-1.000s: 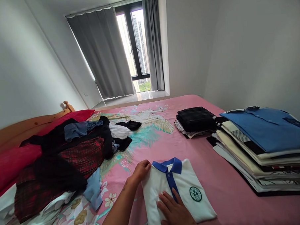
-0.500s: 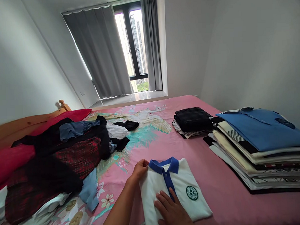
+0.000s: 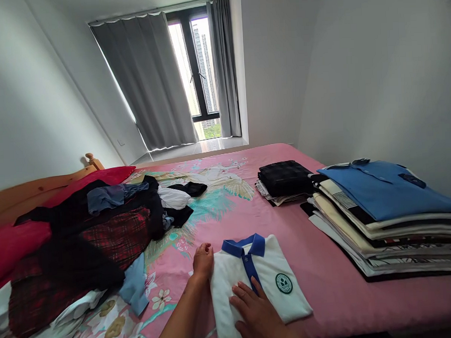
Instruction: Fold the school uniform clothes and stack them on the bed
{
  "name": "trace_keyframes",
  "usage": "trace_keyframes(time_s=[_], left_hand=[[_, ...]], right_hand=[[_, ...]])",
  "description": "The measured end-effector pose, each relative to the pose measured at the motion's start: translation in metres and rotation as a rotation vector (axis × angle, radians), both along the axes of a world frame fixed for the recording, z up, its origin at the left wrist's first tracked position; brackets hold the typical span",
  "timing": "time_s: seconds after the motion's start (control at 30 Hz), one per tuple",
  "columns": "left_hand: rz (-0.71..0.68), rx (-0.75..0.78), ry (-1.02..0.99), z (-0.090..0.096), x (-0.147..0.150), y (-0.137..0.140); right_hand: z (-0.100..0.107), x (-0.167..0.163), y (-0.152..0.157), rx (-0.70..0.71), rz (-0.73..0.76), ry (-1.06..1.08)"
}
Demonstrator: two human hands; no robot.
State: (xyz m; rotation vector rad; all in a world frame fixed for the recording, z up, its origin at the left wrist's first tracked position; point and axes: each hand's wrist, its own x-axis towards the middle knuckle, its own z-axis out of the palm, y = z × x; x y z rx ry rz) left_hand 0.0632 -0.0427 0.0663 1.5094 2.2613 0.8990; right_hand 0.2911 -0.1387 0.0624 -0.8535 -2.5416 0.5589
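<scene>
White polo shirt [image 3: 269, 269] lies folded on the bed [image 3: 228, 221], my right hand flat on its front.
Through the head view I see the shirt front side up, close to me, blue collar [image 3: 264, 244] pointing away and round green badge [image 3: 284, 283] on the right of its chest; my right hand [image 3: 256, 307] rests palm down across the lower placket, fingers extended and slightly apart, gripping nothing, while my left hand [image 3: 203, 259] sits at the shirt's left shoulder edge, fingers partly curled, and I cannot tell whether they pinch the fabric; a tall folded stack [image 3: 357, 228] topped by a blue shirt [image 3: 387, 189] stands to the right, a smaller stack topped with black cloth [image 3: 285, 178] beyond, and a loose heap of clothes [image 3: 116, 233] to the left.
</scene>
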Motion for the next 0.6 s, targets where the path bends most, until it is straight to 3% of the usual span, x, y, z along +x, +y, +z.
trace_keyframes(time_s=[0.13, 0.23, 0.33, 0.4, 0.47, 0.53, 0.6], left_hand=[[-0.049, 0.170, 0.075, 0.012, 0.021, -0.043], [-0.307, 0.227, 0.177, 0.009, 0.044, -0.083], [-0.481, 0.216, 0.436, -0.011, 0.056, -0.114], [-0.464, 0.189, 0.587, -0.028, 0.056, -0.127], [-0.434, 0.163, 0.653, -0.040, 0.052, -0.135], [-0.406, 0.126, 0.646, -0.042, 0.050, -0.137], [-0.409, 0.088, 0.604, -0.032, 0.052, -0.133]], right_hand=[[0.006, 0.017, 0.007, 0.073, -0.233, 0.182], [0.007, 0.032, 0.018, 0.123, -0.449, 0.235], [0.002, 0.044, 0.031, 0.084, -0.436, 0.070], [-0.004, 0.056, 0.039, -0.022, -0.446, -0.137], [-0.009, 0.069, 0.048, -0.138, -0.573, -0.317], [-0.009, 0.080, 0.055, -0.175, -0.711, -0.395], [-0.006, 0.084, 0.058, -0.121, -0.736, -0.387]])
